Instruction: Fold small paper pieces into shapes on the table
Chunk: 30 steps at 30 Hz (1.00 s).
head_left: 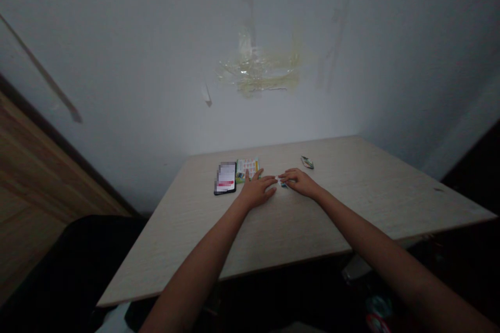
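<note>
My left hand point(258, 190) lies on the table with its fingers spread. Two of its fingers reach over the lower right of a printed green and white sheet point(249, 164), while others point toward a small white and blue piece of paper point(283, 184). On that piece rest the bent, closed fingers of my right hand point(299, 182), which cover part of it. Left of the sheet lies a phone point(226, 178) with a lit, partly blurred screen. Behind my right hand is a small folded green and white wrapper-like piece point(307, 162).
The pale wooden table point(187, 239) meets a grey wall point(156, 62) at the back. Clear, yellowed tape point(269, 70) sticks to the wall. Wooden boards point(35, 177) and a dark object point(94, 250) stand at the left. Dim items lie under the table's front edge.
</note>
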Each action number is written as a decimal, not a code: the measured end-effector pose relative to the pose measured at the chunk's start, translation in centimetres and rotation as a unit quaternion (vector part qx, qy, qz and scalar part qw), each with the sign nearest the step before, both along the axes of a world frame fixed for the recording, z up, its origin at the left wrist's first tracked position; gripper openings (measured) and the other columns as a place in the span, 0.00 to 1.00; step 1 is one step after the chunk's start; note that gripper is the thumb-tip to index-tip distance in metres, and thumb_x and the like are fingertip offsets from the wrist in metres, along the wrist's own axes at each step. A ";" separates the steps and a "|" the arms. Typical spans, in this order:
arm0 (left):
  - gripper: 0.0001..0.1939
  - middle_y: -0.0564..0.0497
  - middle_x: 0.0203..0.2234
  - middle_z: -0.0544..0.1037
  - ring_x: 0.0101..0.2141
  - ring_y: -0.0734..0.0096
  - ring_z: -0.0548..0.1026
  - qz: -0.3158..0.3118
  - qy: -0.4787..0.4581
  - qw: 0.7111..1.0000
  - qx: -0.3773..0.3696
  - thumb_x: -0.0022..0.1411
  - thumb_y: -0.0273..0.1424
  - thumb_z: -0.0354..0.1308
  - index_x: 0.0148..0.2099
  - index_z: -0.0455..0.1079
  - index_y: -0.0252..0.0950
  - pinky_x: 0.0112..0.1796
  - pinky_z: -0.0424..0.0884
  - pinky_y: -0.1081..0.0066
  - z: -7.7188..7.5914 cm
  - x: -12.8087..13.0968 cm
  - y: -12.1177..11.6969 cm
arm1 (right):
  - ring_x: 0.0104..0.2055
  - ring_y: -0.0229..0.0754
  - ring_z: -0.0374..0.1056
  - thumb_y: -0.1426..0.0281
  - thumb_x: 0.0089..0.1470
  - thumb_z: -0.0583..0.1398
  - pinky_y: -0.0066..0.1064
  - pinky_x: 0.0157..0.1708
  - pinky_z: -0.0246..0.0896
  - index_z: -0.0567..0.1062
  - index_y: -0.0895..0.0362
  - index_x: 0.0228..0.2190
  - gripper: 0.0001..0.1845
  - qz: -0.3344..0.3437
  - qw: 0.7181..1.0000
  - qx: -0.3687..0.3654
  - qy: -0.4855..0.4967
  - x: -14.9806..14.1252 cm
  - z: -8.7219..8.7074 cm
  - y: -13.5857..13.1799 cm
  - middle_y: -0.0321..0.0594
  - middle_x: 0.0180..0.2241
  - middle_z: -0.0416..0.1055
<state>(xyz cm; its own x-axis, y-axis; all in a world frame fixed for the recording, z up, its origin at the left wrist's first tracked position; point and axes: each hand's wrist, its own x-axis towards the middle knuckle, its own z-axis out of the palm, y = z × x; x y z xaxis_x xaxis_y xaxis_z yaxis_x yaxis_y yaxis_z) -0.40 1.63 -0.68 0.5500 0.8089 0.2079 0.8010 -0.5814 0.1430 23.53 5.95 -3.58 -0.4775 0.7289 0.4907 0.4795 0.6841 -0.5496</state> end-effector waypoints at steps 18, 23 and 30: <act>0.18 0.58 0.61 0.70 0.67 0.52 0.52 -0.033 -0.011 0.999 -0.005 0.70 0.44 0.49 0.60 0.67 0.59 0.59 0.26 0.28 0.4 0.1 -1.1 | 0.48 0.48 0.74 0.73 0.52 0.61 0.46 0.56 0.62 0.84 0.49 0.34 0.12 -0.005 1.000 -0.003 0.001 -0.3 0.9 -0.7 0.39 0.43 0.81; 0.18 0.60 0.62 0.68 0.67 0.47 0.51 -0.027 -0.004 0.999 -0.016 0.69 0.46 0.49 0.59 0.67 0.62 0.58 0.31 0.25 0.5 0.0 -1.3 | 0.47 0.47 0.74 0.74 0.52 0.61 0.46 0.56 0.62 0.83 0.49 0.34 0.12 0.001 1.000 0.000 -0.001 -0.3 0.8 -0.5 0.39 0.42 0.81; 0.18 0.60 0.63 0.68 0.67 0.49 0.51 -0.029 -0.012 1.000 -0.005 0.69 0.46 0.49 0.59 0.67 0.61 0.58 0.31 0.26 0.3 -0.1 -1.4 | 0.49 0.48 0.73 0.71 0.52 0.63 0.46 0.55 0.61 0.83 0.51 0.34 0.08 0.016 1.000 -0.008 0.005 -0.2 0.7 -0.4 0.40 0.43 0.80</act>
<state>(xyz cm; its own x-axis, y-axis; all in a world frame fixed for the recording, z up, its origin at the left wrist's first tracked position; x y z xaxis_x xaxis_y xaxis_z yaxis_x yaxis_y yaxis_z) -0.47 0.22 -0.41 0.5907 0.7780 0.2139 0.7626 -0.6249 0.1670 23.37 5.53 -2.85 -0.4955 0.7213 0.4840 0.4530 0.6900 -0.5645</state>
